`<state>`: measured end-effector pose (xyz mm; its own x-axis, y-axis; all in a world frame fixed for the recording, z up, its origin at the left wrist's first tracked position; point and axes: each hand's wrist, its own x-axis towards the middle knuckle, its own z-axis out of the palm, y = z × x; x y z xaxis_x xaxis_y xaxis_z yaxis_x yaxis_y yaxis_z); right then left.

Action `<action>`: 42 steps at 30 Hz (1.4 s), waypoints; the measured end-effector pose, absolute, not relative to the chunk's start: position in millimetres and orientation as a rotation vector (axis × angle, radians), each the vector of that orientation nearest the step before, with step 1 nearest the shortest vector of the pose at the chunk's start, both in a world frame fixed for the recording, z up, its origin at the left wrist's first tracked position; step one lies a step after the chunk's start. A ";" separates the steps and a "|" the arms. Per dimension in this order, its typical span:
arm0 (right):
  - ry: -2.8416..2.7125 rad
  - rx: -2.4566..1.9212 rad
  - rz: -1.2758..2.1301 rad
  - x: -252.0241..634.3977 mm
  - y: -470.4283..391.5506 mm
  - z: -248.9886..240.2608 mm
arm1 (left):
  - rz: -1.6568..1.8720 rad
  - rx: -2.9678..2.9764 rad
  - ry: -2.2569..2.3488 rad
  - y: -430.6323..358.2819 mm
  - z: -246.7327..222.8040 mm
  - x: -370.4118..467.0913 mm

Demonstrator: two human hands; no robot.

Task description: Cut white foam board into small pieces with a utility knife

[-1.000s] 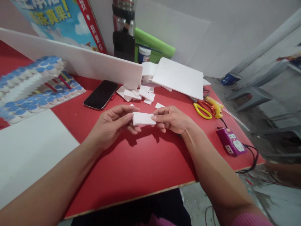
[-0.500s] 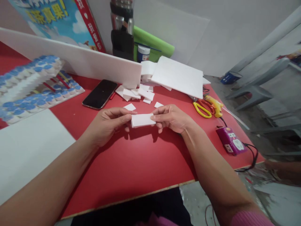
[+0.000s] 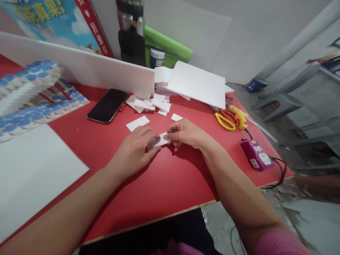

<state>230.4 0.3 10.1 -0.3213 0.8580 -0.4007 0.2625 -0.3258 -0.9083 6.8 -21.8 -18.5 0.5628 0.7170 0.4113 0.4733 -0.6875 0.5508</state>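
A small white rectangular piece (image 3: 162,140) is held low over the red table (image 3: 148,187) between both hands. My left hand (image 3: 138,147) is closed round its left end, with the fingers covering part of it. Thumb and fingers of my right hand (image 3: 183,134) pinch its right end. Just beyond my left hand lies a loose white piece (image 3: 137,123), and another white piece (image 3: 176,117) rests behind my right hand. Farther back is a pile of several white offcuts (image 3: 150,104).
A phone (image 3: 107,106), white sheet (image 3: 34,170) and blue-topped model (image 3: 39,102) are at left. An upright white board (image 3: 106,69) and stacked white boards (image 3: 198,84) stand behind. At right are yellow-handled scissors (image 3: 225,121), a glue gun (image 3: 239,115) and a purple power strip (image 3: 256,155).
The held piece has been lowered and tilted, and my left hand has turned palm down over its left end. The camera view has shifted slightly.
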 end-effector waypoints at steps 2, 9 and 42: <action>-1.467 -1.504 1.660 228.5 0.1 13.3 | 0.897 2.418 0.982 -22.3 -18.8 8.7; -1.828 -1.778 1.323 217.2 -10.7 31.2 | 0.944 2.497 0.993 -24.4 -20.6 11.0; -2.448 -2.007 0.746 256.7 -51.9 53.3 | 0.865 2.751 1.183 -26.8 -26.1 24.7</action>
